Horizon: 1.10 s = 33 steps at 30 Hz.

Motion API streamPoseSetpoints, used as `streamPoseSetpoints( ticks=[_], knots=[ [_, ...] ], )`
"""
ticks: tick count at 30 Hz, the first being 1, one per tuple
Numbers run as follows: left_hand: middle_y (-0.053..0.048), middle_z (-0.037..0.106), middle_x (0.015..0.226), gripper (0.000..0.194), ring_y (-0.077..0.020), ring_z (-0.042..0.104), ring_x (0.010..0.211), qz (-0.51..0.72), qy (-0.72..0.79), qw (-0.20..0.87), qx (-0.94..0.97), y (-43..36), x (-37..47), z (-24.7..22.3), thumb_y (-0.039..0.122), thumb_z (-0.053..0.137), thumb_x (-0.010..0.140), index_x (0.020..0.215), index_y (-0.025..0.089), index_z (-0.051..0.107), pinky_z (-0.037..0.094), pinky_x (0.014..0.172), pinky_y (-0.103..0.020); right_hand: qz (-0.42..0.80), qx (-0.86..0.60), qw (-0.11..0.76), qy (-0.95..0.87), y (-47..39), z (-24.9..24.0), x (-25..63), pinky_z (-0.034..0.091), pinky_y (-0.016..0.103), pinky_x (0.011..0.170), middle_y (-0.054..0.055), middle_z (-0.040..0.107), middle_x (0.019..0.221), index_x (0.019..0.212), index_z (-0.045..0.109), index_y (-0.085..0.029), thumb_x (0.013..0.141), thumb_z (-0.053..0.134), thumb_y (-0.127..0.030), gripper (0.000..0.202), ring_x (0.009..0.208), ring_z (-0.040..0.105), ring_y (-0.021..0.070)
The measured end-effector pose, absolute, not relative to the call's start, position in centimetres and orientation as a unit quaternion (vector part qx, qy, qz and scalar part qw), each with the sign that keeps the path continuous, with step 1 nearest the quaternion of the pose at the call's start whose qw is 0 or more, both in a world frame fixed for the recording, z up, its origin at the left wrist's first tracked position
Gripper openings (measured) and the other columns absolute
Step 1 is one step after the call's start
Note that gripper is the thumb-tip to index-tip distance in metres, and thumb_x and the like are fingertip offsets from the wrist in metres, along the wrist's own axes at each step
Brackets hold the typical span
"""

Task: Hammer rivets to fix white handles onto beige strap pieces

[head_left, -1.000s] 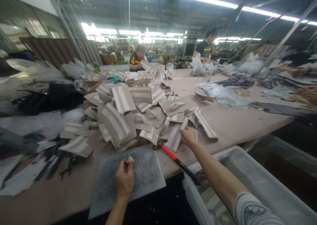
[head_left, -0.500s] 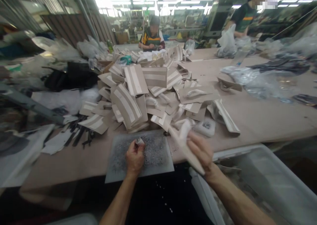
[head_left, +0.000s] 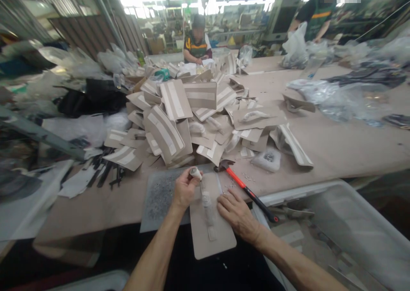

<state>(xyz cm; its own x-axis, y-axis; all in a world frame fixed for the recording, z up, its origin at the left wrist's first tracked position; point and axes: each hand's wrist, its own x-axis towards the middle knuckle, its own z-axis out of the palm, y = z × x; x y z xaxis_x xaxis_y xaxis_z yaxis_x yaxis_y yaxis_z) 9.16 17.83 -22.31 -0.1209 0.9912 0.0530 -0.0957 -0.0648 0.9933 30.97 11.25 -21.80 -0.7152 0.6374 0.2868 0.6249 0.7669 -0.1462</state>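
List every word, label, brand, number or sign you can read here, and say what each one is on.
None: no text in the picture can be read.
Hammer: any marking on its red and black handle is too small and blurred to read.
Beige panel by the hands: no lettering shows.
Plastic bag by the standing co-worker: no print can be made out.
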Motion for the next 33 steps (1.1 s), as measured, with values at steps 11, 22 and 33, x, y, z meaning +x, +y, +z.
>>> streamPoseSetpoints(
  ticks=[11, 22, 33],
  knots=[
    [-0.008, 0.079, 0.093, 0.029, -0.021, 0.073, 0.087, 0.536, 0.504, 0.484, 0.474, 18.4, 9.0, -24.0, 0.038, 0.071, 0.08, 0.099, 0.016, 0.069, 0.057, 0.083, -0.032, -0.027, -0.627, 0.121, -0.769, 12.8, -21.4, 34.8, 0.044, 0.043, 0.086, 0.018, 0.06, 0.121, 0.113, 0.061, -0.014, 0.091, 0.053, -0.018, 0.023, 0.104, 0.056, 0.0317],
    [-0.006, 0.077, 0.094, 0.021, -0.02, 0.072, 0.085, 0.517, 0.55, 0.37, 0.542, 17.9, 9.7, -24.7, 0.028, 0.066, 0.084, 0.102, 0.019, 0.068, 0.054, 0.082, -0.029, 0.461, -0.668, 0.133, -0.569, 15.5, -19.8, 35.4, 0.038, 0.026, 0.055, -0.003, 0.048, 0.065, 0.08, 0.048, -0.021, 0.079, 0.055, -0.019, 0.008, 0.058, 0.049, 0.0137],
    [-0.003, 0.074, 0.088, 0.018, -0.0183, 0.068, 0.08, 0.485, 0.527, 0.305, 0.628, 17.3, 10.0, -24.1, 0.024, 0.058, 0.085, 0.1, 0.021, 0.069, 0.051, 0.077, -0.027, 0.269, -0.601, 0.261, -0.706, 12.3, -14.1, 31.9, 0.028, 0.026, 0.05, -0.003, 0.047, 0.059, 0.079, 0.043, -0.024, 0.098, 0.036, -0.043, 0.029, 0.05, 0.042, 0.0129]
  ],
)
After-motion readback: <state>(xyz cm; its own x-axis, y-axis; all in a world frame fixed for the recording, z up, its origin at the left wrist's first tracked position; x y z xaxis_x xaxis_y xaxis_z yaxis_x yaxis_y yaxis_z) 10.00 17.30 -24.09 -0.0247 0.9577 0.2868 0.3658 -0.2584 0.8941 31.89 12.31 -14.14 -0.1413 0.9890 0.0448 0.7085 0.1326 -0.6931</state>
